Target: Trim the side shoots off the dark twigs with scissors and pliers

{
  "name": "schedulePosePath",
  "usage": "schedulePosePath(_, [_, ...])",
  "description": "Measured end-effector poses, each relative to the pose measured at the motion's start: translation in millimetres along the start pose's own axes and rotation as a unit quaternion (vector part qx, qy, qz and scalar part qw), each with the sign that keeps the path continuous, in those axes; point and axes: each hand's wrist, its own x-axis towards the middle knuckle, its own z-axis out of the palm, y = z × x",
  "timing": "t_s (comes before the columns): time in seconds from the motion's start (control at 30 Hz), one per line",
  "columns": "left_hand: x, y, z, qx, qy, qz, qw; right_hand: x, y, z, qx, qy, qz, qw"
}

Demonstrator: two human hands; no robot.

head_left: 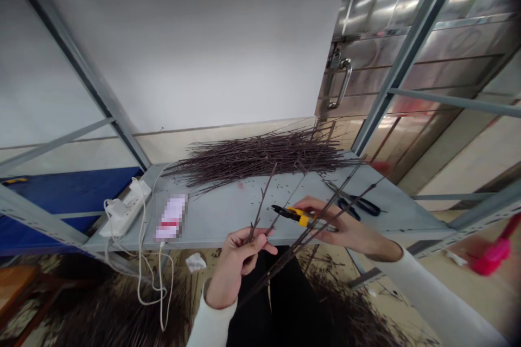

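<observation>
A: How far along does the work stand?

B: Part way, it appears, taking the grey shelf (220, 211) as landmark. Dark twig heaps (122, 303) lie below its front edge, to either side. On it, along the back, rests the twig pile (260, 154); whether pile or heaps form the finished share cannot be told. Long twigs (287, 256) slant up across its front edge; what supports them is unclear.

A: And the hands?

B: The right hand (345, 227), at the shelf's front, is wrapped round yellow-handled pliers (299, 216). The left hand (242, 255), near the front edge, has thumb and fingers pinched on a tilted twig (262, 198), which rises before the shelf top, near the plier tips. Scraps (278, 186) strewn on the shelf suggest some trimming done; the tilted twig is probably in progress.

A: Any lettering?

B: None legible: neither on the power strip (132, 200) at the shelf's left end, nor on the phone (171, 217) at its left front, whose pixelated screen shows only a red band on pale ground.
</observation>
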Motion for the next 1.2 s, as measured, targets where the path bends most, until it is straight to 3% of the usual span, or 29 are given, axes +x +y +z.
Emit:
schedulePosePath(0.73, [0.8, 0.1, 1.5, 0.020, 0.012, -0.011, 1.000, 9.5, -14.9, -0.6, -0.048, 0.054, 0.011, 0.997])
schedulePosePath(1.0, [3.7, -0.2, 5.6, -0.012, 0.057, -0.024, 0.998, 20.2, 1.3, 17.5, -0.130, 0.154, -0.049, 0.978])
schedulePosePath(1.2, [7.5, -5.0, 9.9, -0.044, 0.094, -0.013, 0.994, 29.5, 36.5, 32.6, -0.262, 0.293, -0.134, 0.910])
